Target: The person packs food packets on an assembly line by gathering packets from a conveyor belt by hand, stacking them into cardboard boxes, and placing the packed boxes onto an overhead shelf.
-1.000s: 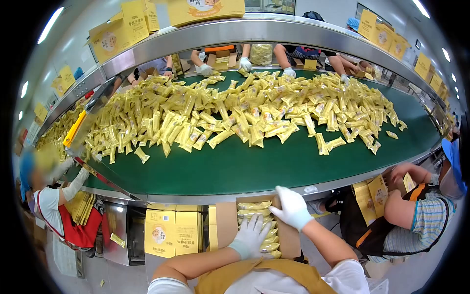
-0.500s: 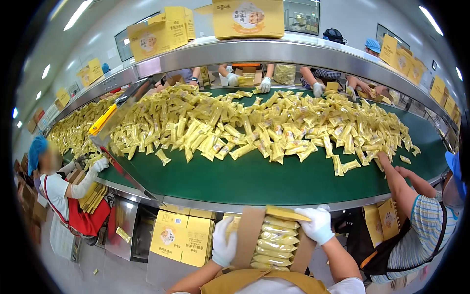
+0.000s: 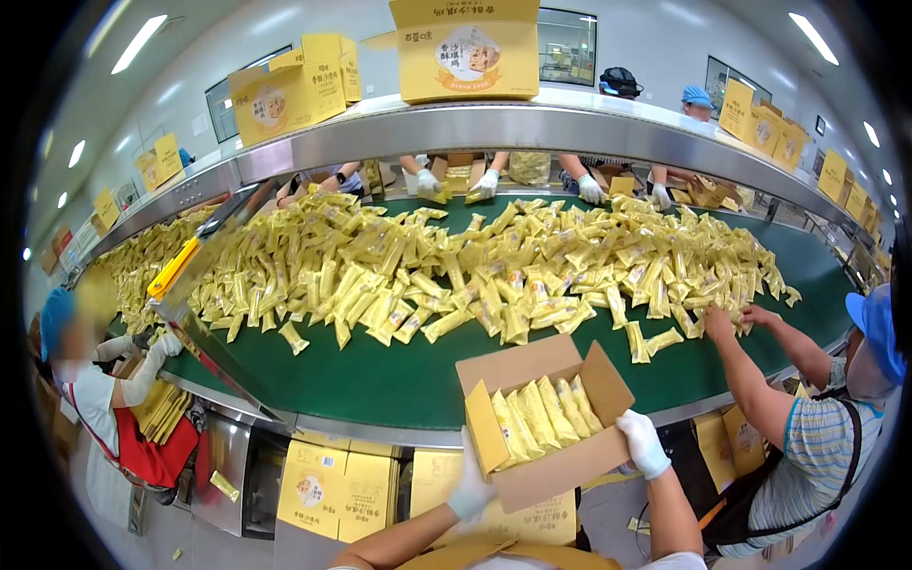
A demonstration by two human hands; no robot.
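Observation:
An open cardboard box [image 3: 541,480] is held tilted between my two gloved hands, over the near edge of the belt. Its flaps stand out on the sides. A row of yellow wrapped snack packets [image 3: 543,416] lies inside. My left hand [image 3: 470,486] grips the lower left side, its fingers partly hidden behind the box. At the right corner, my right hand [image 3: 643,445] is closed around the cardboard edge. Just beyond the box, a large heap of loose yellow packets [image 3: 408,275] covers the green conveyor belt [image 3: 380,385].
Flat yellow cartons [image 3: 337,489] are stacked below the belt. A metal shelf [image 3: 342,133] carrying printed boxes [image 3: 470,52] spans above. A co-worker [image 3: 807,427] reaches in from the right; another [image 3: 104,380] stands left. Gloved hands of others [image 3: 484,185] work across the belt.
The box has moved up and away from my body towards the belt and has turned, with its flaps spread out. My hands have shifted with it, the left one lower on its side.

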